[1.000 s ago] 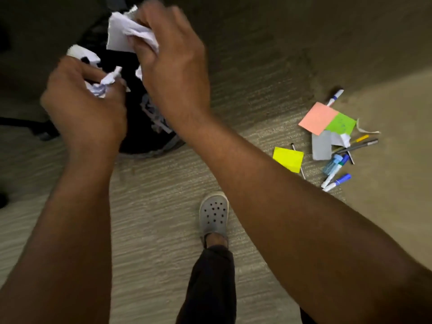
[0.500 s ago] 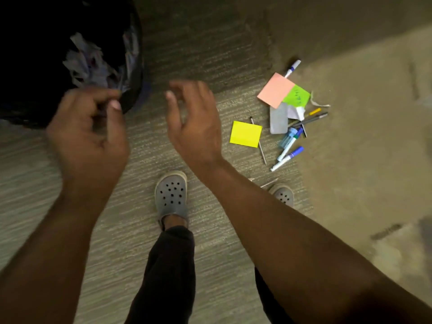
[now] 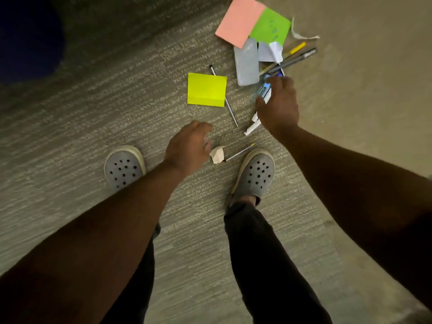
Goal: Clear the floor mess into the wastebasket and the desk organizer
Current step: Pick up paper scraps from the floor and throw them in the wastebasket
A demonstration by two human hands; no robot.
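Observation:
My left hand (image 3: 189, 146) hangs low over the carpet with loosely curled fingers, its fingertips right beside a small crumpled paper scrap (image 3: 217, 155). My right hand (image 3: 277, 106) is spread over a cluster of markers (image 3: 252, 127) that lie on the floor, thumb on one side and fingers on the other. Beyond them lie a yellow sticky note (image 3: 207, 90), a pink note (image 3: 238, 19), a green note (image 3: 271, 25), a clear plastic case (image 3: 246, 61), folded white paper (image 3: 268, 51) and several pens (image 3: 294, 58). A dark shape at top left is the wastebasket (image 3: 30, 38).
My feet in grey clogs, left (image 3: 124, 169) and right (image 3: 257, 174), stand on the ribbed carpet. A thin pen (image 3: 240, 152) lies against the right shoe and another (image 3: 225, 99) by the yellow note. A torn paper strip (image 3: 301, 35) lies at the far right.
Both hands held crumpled paper over the wastebasket, then let it go. They have since swung down and right to the floor mess; the view has turned away from the wastebasket.

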